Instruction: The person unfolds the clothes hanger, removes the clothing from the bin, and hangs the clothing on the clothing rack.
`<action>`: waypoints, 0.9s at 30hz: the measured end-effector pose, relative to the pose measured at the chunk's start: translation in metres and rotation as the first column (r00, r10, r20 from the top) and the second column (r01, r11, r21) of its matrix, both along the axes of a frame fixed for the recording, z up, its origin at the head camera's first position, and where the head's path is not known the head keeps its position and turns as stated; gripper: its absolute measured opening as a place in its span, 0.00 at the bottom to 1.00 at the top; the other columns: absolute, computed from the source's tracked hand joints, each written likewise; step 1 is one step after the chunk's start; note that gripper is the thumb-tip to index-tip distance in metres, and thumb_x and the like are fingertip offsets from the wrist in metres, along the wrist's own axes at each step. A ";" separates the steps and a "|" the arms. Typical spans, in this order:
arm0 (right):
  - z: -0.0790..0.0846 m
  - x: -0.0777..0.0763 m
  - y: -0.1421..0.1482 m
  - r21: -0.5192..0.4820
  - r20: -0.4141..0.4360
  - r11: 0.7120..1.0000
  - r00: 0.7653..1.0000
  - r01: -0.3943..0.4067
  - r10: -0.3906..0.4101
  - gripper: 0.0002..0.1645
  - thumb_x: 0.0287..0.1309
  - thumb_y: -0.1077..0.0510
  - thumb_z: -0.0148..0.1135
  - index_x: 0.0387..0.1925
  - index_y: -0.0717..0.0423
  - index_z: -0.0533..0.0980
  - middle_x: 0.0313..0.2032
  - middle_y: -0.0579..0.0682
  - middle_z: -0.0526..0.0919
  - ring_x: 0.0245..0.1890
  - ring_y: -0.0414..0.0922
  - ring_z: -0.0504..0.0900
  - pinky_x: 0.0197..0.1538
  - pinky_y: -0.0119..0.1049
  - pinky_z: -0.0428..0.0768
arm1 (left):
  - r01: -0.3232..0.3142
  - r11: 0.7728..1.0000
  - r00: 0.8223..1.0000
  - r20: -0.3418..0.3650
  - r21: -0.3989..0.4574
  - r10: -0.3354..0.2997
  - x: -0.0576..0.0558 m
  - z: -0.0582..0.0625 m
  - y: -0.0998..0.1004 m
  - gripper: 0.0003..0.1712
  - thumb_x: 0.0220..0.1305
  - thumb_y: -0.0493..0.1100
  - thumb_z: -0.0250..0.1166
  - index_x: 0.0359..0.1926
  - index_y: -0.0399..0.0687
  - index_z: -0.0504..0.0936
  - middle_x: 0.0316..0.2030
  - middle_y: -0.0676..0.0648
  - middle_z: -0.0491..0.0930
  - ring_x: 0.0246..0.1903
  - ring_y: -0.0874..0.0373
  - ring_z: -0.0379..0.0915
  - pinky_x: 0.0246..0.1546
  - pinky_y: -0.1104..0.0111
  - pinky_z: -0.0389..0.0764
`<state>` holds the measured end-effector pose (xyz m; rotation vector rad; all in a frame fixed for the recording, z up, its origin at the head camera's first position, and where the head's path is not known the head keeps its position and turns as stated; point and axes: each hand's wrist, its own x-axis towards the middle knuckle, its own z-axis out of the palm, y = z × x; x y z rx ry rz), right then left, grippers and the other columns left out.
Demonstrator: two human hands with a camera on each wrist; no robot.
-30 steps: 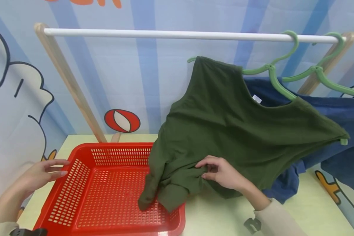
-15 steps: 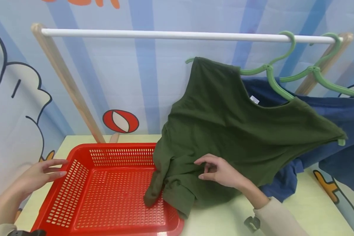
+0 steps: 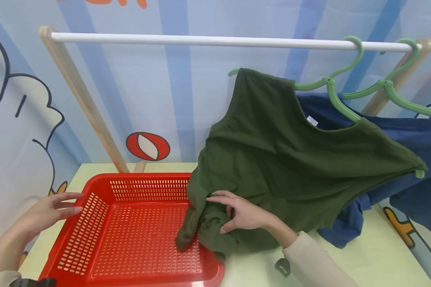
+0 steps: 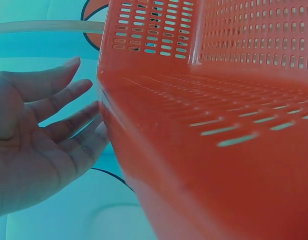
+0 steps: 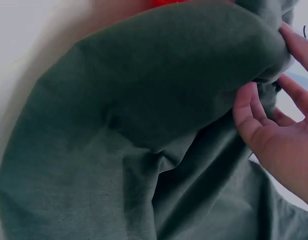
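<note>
A dark green shirt (image 3: 269,151) hangs on a light green hanger (image 3: 339,99), spread wide at the shoulders. Its lower left part is bunched, and one end drops into the red basket (image 3: 143,178). My right hand (image 3: 242,213) is at this bunched part, thumb and fingers spread apart over the cloth. In the right wrist view, the fingertips of the right hand (image 5: 279,132) lie against a thick fold of the shirt (image 5: 159,65). My left hand (image 3: 44,213) is beside the basket's left rim, fingers extended. Seen from the left wrist, its fingertips are right at the basket's outer wall (image 4: 138,160).
A white rail (image 3: 186,40) runs across wooden posts (image 3: 84,99). A blue garment (image 3: 398,131) hangs on a second green hanger (image 3: 409,101) behind the green shirt. Below lies a pale yellow tabletop (image 3: 384,255), with a printed cloth backdrop (image 3: 140,87) behind.
My right hand lets the shirt's cloth slip, then moves left along it to the bunched part. The shirt's lower end has shifted slightly right. My left hand stays at the basket rim.
</note>
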<state>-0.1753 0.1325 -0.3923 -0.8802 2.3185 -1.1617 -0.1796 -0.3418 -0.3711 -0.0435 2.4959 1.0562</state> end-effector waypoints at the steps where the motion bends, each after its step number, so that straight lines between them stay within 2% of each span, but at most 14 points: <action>1: -0.001 -0.001 0.000 -0.007 0.002 1.000 1.000 0.001 -0.001 0.44 0.44 0.63 0.71 0.64 0.56 0.62 0.63 0.55 0.57 0.30 0.42 0.69 0.35 0.32 0.73 | -0.001 1.000 1.000 0.000 -0.003 0.001 0.000 0.000 0.001 0.40 0.62 0.54 0.57 0.63 0.29 0.57 0.54 0.27 0.66 0.51 0.34 0.65 0.39 0.46 0.74; 4: -0.004 -0.001 0.001 -0.041 -0.009 0.999 1.000 0.013 -0.013 0.38 0.44 0.64 0.70 0.60 0.59 0.67 0.55 0.54 0.64 0.27 0.41 0.70 0.35 0.32 0.74 | 0.003 1.000 1.000 0.001 -0.002 -0.003 0.001 0.000 0.001 0.41 0.62 0.55 0.57 0.63 0.30 0.56 0.55 0.26 0.65 0.51 0.34 0.65 0.39 0.45 0.74; 8: -0.006 0.000 0.002 -0.086 -0.002 0.995 0.999 0.040 -0.040 0.30 0.46 0.66 0.68 0.54 0.58 0.71 0.48 0.52 0.69 0.26 0.40 0.71 0.34 0.32 0.74 | 0.007 1.000 1.000 -0.004 0.002 -0.007 0.001 0.000 0.001 0.41 0.62 0.55 0.57 0.64 0.30 0.56 0.55 0.26 0.65 0.51 0.34 0.65 0.39 0.45 0.74; 16: -0.009 -0.001 0.021 -0.140 0.001 0.985 0.995 0.103 -0.104 0.21 0.50 0.71 0.62 0.48 0.58 0.72 0.41 0.54 0.70 0.23 0.40 0.69 0.30 0.31 0.73 | -0.002 1.000 1.000 -0.001 0.010 0.002 0.000 0.000 0.000 0.40 0.62 0.54 0.57 0.63 0.29 0.56 0.54 0.27 0.67 0.50 0.36 0.67 0.39 0.45 0.73; 21: -0.006 -0.006 0.049 -0.165 -0.028 0.976 0.988 0.144 -0.151 0.21 0.50 0.73 0.61 0.48 0.60 0.72 0.40 0.55 0.70 0.25 0.43 0.71 0.31 0.32 0.74 | -0.009 1.000 1.000 0.002 0.004 0.009 -0.002 -0.002 -0.001 0.41 0.62 0.54 0.58 0.63 0.29 0.56 0.53 0.27 0.68 0.50 0.36 0.67 0.39 0.46 0.73; 27: 0.000 -0.013 0.098 -0.162 -0.035 0.953 0.964 0.256 -0.264 0.25 0.49 0.74 0.61 0.51 0.64 0.70 0.43 0.59 0.70 0.30 0.44 0.74 0.34 0.34 0.77 | -0.013 1.000 1.000 -0.009 -0.004 0.013 -0.002 -0.005 -0.002 0.41 0.61 0.55 0.59 0.62 0.28 0.57 0.52 0.27 0.69 0.49 0.37 0.68 0.40 0.45 0.73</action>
